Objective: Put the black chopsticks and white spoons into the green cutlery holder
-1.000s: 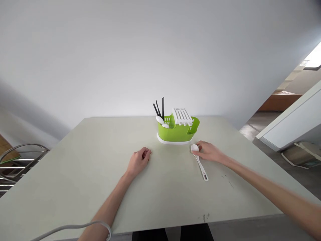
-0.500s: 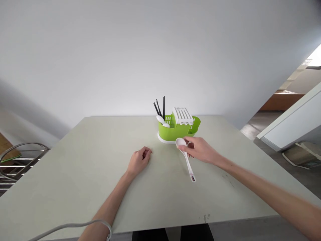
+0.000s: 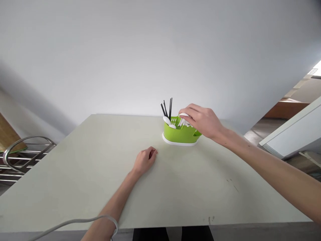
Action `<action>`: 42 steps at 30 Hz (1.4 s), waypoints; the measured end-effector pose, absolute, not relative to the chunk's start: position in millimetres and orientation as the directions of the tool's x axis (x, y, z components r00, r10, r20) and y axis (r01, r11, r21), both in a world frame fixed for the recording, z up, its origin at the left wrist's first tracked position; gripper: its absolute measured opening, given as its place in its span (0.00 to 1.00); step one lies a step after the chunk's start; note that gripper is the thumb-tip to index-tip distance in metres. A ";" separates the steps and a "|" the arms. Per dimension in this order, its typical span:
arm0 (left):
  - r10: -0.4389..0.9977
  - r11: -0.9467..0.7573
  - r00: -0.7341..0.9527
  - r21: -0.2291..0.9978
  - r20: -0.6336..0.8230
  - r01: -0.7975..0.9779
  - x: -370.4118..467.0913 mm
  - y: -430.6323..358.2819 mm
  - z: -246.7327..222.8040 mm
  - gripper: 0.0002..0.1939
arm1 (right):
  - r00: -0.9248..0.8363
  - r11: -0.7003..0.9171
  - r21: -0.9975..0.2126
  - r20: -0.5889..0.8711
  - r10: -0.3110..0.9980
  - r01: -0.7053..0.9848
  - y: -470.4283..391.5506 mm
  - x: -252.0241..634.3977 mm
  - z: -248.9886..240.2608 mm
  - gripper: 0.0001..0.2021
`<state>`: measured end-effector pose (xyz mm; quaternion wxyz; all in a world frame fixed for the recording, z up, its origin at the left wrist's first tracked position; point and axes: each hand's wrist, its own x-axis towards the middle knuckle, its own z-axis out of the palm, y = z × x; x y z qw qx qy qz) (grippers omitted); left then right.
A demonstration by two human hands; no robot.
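Over the green caddy (image 3: 178, 135), my right hand (image 3: 200, 119) pinches a white spoon (image 3: 184, 114) by its bowl end. The spoon's handle points down into the caddy's left part, beside the white slotted top, which my hand largely covers. Black chopsticks (image 3: 170, 108) stand at the caddy's back left, with two white spoons (image 3: 166, 120) leaning at its left end. My left hand (image 3: 146, 160) rests on the table in front of the caddy and to its left, fingers curled in, nothing visible in them.
The pale table (image 3: 105, 160) stands against a white wall. A grey cable (image 3: 75, 221) crosses my left forearm at the bottom left. A metal rack (image 3: 25, 157) is beyond the table's left edge. A white cabinet (image 3: 296, 129) stands at the right.
My right hand has lifted the spoon from in front of the caddy and brought it over the caddy, handle down. My left hand stays curled on the table. The view has shifted slightly.
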<state>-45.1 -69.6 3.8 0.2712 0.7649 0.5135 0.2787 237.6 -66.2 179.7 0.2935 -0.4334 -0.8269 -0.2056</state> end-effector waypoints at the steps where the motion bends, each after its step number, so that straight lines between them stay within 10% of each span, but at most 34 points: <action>1: 0.936 -0.328 0.319 0.698 0.149 0.636 -45.0 -69.6 3.5 0.16 | -0.465 0.524 0.113 0.640 0.612 0.844 -62.3 238.8 172.4 0.12; 21: 0.929 -0.345 0.337 0.696 0.155 0.630 -45.3 -70.0 0.3 0.15 | -0.580 0.462 0.354 0.562 0.589 0.813 -37.0 227.6 110.9 0.10; 42: 0.931 -0.347 0.329 0.664 0.159 0.662 -43.2 -67.0 -0.7 0.17 | -0.457 0.389 0.243 0.538 0.708 0.889 -37.4 210.5 115.3 0.23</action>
